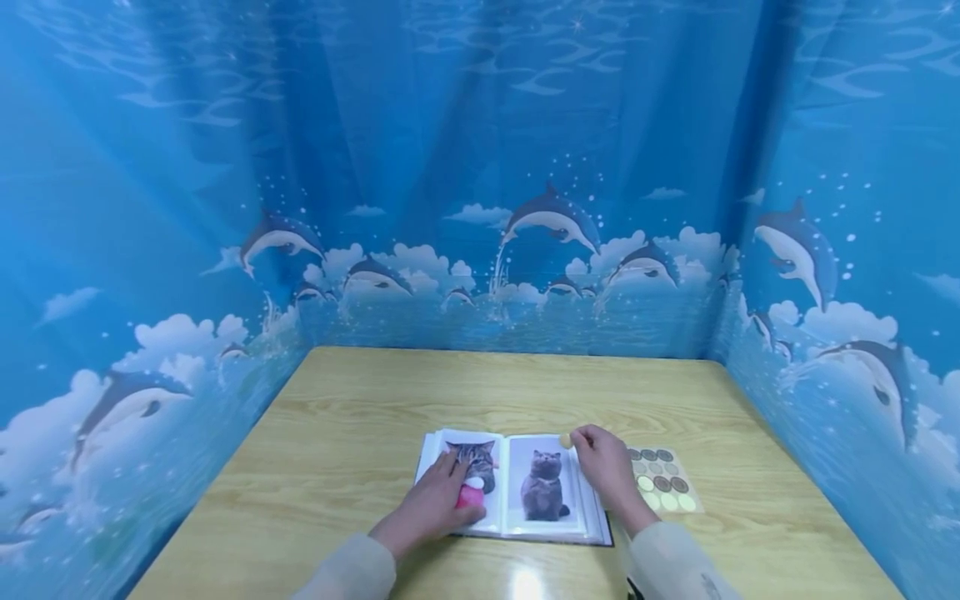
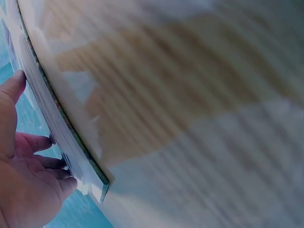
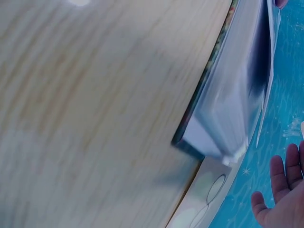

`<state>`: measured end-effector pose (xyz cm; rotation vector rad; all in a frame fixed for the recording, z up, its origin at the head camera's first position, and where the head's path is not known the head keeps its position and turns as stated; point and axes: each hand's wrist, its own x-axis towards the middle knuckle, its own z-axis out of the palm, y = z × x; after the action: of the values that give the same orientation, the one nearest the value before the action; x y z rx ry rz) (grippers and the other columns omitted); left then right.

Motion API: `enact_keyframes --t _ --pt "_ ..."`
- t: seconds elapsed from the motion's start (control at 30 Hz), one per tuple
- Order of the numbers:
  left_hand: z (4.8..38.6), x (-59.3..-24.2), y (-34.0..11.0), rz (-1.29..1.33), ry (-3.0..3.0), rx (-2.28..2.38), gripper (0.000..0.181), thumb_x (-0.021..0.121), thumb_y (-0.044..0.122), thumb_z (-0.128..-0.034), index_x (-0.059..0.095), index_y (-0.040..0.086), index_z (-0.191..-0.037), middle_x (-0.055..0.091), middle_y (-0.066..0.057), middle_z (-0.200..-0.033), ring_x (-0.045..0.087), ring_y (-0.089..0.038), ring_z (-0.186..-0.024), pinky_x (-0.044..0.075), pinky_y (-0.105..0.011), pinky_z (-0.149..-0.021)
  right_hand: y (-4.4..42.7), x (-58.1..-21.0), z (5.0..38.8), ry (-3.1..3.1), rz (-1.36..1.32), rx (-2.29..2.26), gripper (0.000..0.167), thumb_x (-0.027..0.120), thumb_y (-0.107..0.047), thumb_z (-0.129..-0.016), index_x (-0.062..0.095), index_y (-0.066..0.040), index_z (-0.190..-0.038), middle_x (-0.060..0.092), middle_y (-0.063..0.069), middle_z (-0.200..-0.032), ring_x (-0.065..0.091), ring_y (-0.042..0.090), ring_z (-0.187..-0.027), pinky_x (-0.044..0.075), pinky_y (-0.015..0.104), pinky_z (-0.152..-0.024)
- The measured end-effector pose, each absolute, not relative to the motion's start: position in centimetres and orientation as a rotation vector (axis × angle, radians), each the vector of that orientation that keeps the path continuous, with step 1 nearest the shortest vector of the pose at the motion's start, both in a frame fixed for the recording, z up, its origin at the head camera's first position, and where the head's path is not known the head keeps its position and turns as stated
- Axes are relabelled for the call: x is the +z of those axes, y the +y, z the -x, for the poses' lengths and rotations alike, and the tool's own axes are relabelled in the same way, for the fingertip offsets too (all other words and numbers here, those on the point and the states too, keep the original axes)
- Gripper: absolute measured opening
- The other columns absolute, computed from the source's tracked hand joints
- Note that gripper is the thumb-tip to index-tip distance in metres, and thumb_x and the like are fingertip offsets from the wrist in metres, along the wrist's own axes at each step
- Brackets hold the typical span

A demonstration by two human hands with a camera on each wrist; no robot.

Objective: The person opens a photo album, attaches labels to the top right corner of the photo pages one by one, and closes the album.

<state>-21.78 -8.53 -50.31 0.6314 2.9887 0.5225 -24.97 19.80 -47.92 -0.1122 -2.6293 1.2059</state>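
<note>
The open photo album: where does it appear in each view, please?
Head: the album lies below centre.
Left wrist: the album runs edge-on down the left side.
Right wrist: the album is edge-on at upper right.
Shared landmark: the wood-grain table.

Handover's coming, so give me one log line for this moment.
left hand: on open album | right hand: pinching round yellow sticker | sticker sheet: right of album
</note>
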Motion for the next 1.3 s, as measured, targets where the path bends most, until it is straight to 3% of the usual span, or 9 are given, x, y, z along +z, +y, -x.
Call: enact_keyframes --t 0.57,0.93,1.3 --pt "21.2 -50.1 -8.6 -0.67 3.0 0.471 0.088 0.069 0.053 -0.0871 0.042 -0.008 -0.144 0.032 -0.033 -0.151 0.031 -0.046 -0.14 0.029 -0.052 -0.115 15.1 -48.6 27.1 -2.63 -0.02 1.14 0.017 0.06 -0.019 -0.097 0.072 -0.008 -0.095 0.068 0.0 -0.081 0.062 0.019 -0.075 0.053 0.042 -0.074" --pt "21.2 -49.7 -8.3 -0.6 2.964 0.447 0.088 0.068 0.055 -0.0876 0.042 -0.006 -0.145 0.03 -0.03 -0.154 0.028 -0.043 -0.143 0.028 -0.05 -0.116 12.6 -49.5 28.7 -2.662 -0.059 1.034 0.016 0.062 -0.017 -0.095 0.073 -0.009 -0.087 0.068 0.001 -0.078 0.063 0.021 -0.071 0.053 0.043 -0.068" --pt "21.4 -49.7 -8.4 -0.588 2.957 0.438 0.089 0.068 0.055 -0.0874 0.041 -0.005 -0.147 0.03 -0.029 -0.154 0.028 -0.043 -0.143 0.028 -0.05 -0.116 11.2 -49.9 29.3 -2.693 -0.069 0.922 0.017 0.061 -0.019 -0.095 0.074 -0.008 -0.092 0.071 0.005 -0.087 0.067 0.028 -0.082 0.052 0.049 -0.08"
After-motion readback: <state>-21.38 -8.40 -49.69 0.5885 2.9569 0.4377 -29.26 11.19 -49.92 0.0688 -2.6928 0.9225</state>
